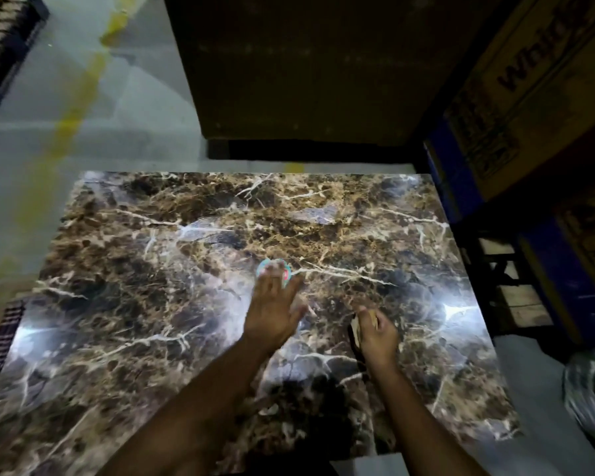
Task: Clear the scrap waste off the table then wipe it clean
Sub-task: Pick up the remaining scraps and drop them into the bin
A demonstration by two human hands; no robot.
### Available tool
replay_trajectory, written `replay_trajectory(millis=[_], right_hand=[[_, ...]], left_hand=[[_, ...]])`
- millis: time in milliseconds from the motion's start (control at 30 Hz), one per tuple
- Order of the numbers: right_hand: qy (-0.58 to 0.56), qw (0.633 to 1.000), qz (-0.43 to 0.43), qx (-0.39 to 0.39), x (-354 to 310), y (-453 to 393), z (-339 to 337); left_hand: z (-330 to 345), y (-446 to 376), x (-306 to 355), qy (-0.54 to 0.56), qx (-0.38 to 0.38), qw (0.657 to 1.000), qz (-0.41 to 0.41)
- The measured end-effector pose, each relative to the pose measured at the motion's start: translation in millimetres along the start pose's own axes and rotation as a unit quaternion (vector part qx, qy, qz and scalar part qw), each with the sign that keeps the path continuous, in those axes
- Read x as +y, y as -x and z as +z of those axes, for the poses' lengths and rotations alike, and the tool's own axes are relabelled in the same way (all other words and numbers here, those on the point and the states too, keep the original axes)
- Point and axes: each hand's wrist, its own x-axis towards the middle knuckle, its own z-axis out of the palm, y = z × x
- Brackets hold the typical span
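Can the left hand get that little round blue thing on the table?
Probably yes. The left hand is stretched out with its fingers open, already over the near edge of the round blue scrap on the marble table. Nothing lies between them. The right hand is busy holding brown scraps.

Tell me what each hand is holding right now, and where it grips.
The right hand grips tan scrap pieces bunched in its curled fingers. The left hand holds nothing; its straight fingers reach over a small round teal scrap on the table.
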Motion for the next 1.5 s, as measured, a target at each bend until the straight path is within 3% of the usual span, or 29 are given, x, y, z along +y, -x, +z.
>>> replay_trajectory(millis=[67,200,333,467,633,767,800,867,933,1033,1100,1167,1267,1500], right_hand=[[0.032,0.999,-0.038,-0.008,8.8,11.0,-16.6],[0.106,0.987,-0.114,-0.048,28.3,21.4,-33.0],[0.197,0.964,-0.167,-0.063,30.0,29.2,-32.4],[0.215,0.948,-0.214,-0.1,18.7,43.2,-14.0],[0.186,0.93,-0.258,-0.181,13.9,79.3,14.6],[0.156,0.948,-0.202,-0.189,27.5,109.2,26.2],[0.154,0.954,-0.182,-0.182,32.1,112.1,26.9],[0.132,0.969,-0.14,-0.152,39.9,116.1,24.8],[0.114,0.978,-0.129,-0.114,43.0,124.7,22.6],[0.12,0.978,-0.15,-0.084,34.9,143.4,19.7],[0.113,0.981,-0.141,-0.075,28.3,165.7,20.3],[0.109,0.984,-0.125,-0.07,22.0,184.2,20.7],[0.1,0.985,-0.119,-0.081,19.5,206.5,19.0],[0.086,0.982,-0.121,-0.119,30.5,221.2,14.6]], left_hand=[[20.2,14.6,38.6,-0.008,-0.052,0.994,0.092],[45.1,44.9,71.5,-0.021,-0.042,0.994,0.098],[38.9,68.8,51.1,-0.054,-0.034,0.987,0.146],[26.6,116.8,8.3,-0.08,-0.018,0.984,0.156],[22.6,173.7,-26.5,-0.027,0.017,0.994,0.107],[5.4,181.3,-35.1,0.129,0.112,0.985,0.017],[-1.6,181.5,-36.2,0.195,0.141,0.97,-0.044],[-20.5,181.8,-36.0,0.359,0.175,0.902,-0.166],[-36.8,190.9,-46.4,0.439,0.197,0.851,-0.211],[-42.1,216.1,-71.4,0.383,0.144,0.895,-0.177],[-36.8,245.8,-82.5,0.309,0.061,0.943,-0.111],[-28.4,264.8,-84.1,0.251,0.02,0.967,-0.048],[-23.6,277.5,-71.7,0.205,-0.011,0.979,-0.006],[-16.1,285.4,-55.9,0.15,0.038,0.988,0.008]])
